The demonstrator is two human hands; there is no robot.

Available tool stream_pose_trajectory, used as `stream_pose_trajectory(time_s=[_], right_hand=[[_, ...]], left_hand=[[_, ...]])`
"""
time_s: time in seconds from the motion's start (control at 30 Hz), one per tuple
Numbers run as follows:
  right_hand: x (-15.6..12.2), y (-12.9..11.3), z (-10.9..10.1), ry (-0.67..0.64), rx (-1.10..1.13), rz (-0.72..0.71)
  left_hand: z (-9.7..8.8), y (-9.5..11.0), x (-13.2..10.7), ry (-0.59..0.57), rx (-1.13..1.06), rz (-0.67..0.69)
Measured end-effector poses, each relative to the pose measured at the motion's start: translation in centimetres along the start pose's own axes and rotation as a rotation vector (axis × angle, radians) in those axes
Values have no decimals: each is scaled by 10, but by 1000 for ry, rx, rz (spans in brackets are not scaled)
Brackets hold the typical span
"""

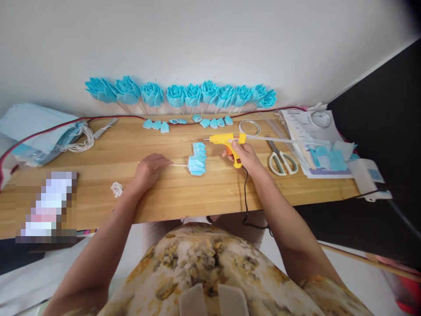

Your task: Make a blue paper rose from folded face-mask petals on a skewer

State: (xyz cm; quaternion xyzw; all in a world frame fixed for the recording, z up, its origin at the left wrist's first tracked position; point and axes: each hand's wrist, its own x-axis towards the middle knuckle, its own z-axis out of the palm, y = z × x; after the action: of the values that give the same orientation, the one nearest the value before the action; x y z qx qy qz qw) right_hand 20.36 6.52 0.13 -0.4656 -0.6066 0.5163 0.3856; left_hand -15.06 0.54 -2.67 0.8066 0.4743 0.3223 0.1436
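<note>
My left hand (149,169) pinches the thin white stick of a half-made light-blue paper flower (197,160) that lies on the wooden table (171,193). My right hand (245,156) is closed round the handle of a yellow glue gun (226,140). Its nozzle points left, just above the flower's folded petals. A clear glue stick juts from the back of the gun toward the right. The gun's black cord drops over the table's front edge.
A row of finished blue paper flowers (184,94) leans on the wall, with loose blue petals (184,123) below. White-handled scissors (281,161), a tape roll (249,127) and papers (312,131) lie right. Blue face masks (36,131) are stacked left.
</note>
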Motion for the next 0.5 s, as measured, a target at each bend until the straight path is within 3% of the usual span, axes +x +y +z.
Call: stream_pose_trajectory(time_s=[0.27, 0.5], right_hand=[[0, 10, -20, -169, -128, 2], [-1, 15, -21, -228, -171, -7]], left_hand=[[5, -9, -1, 29, 4, -18], [5, -10, 0, 31, 20, 32]])
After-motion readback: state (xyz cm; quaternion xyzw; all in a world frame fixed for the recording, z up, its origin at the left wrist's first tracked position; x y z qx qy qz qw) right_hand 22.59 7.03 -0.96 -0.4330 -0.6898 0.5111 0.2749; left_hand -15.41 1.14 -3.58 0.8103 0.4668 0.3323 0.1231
